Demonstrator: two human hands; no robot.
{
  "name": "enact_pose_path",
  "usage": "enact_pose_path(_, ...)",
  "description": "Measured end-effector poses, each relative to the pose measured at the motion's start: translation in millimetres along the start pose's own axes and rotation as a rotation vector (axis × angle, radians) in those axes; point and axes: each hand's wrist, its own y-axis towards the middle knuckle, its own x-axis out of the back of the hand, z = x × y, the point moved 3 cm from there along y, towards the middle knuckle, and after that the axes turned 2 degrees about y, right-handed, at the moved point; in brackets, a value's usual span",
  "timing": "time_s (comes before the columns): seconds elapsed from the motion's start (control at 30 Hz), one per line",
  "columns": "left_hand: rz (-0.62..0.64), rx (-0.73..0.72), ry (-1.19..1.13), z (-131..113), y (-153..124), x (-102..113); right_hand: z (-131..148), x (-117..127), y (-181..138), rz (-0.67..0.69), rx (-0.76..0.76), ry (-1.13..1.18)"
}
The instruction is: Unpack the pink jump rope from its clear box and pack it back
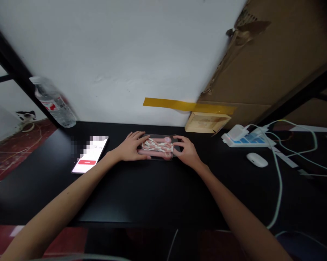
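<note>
A small clear box point(158, 147) filled with several small white pieces sits on the black table point(152, 192) near the wall. My left hand point(129, 146) grips the box's left end, thumb along its front edge and fingers over the top. My right hand point(187, 150) holds the right end, its fingers curled against the side. Both arms reach straight out from the table's front edge.
A phone point(90, 155) with a lit screen lies left of the box. A plastic water bottle point(53, 102) stands at the far left. A small cardboard box point(206, 122), a power strip point(244, 138) with cables and a white earbud case point(257, 160) are to the right.
</note>
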Motion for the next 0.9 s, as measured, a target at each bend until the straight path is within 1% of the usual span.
enact_pose_path(0.2, -0.012, 0.002, -0.025, 0, -1, 2, -15, 27, -1, 0.115, -0.018, -0.136)
enact_pose_path(0.27, -0.010, 0.012, -0.027, 0, -2, 3, -24, 35, -2, 0.162, -0.042, -0.139)
enact_pose_path(0.4, 0.005, 0.021, -0.017, 2, -2, 4, -40, 45, -5, 0.307, -0.081, -0.106)
enact_pose_path(0.47, 0.012, 0.022, -0.019, 3, -2, 4, -43, 50, -5, 0.328, -0.063, -0.098)
enact_pose_path(0.57, 0.018, 0.024, -0.027, 5, -3, 5, -41, 56, -7, 0.308, -0.043, -0.061)
enact_pose_path(0.63, 0.018, 0.012, -0.029, 5, -3, 6, -35, 55, -8, 0.324, -0.023, -0.015)
enact_pose_path(0.7, 0.015, -0.005, -0.034, 6, -3, 6, -26, 49, -10, 0.373, 0.017, 0.009)
enact_pose_path(0.83, 0.014, -0.034, -0.052, 5, -4, 7, -11, 30, -14, 0.475, 0.059, -0.034)
enact_pose_path(0.9, 0.013, -0.039, -0.057, 5, -4, 7, -6, 24, -14, 0.483, 0.066, -0.063)
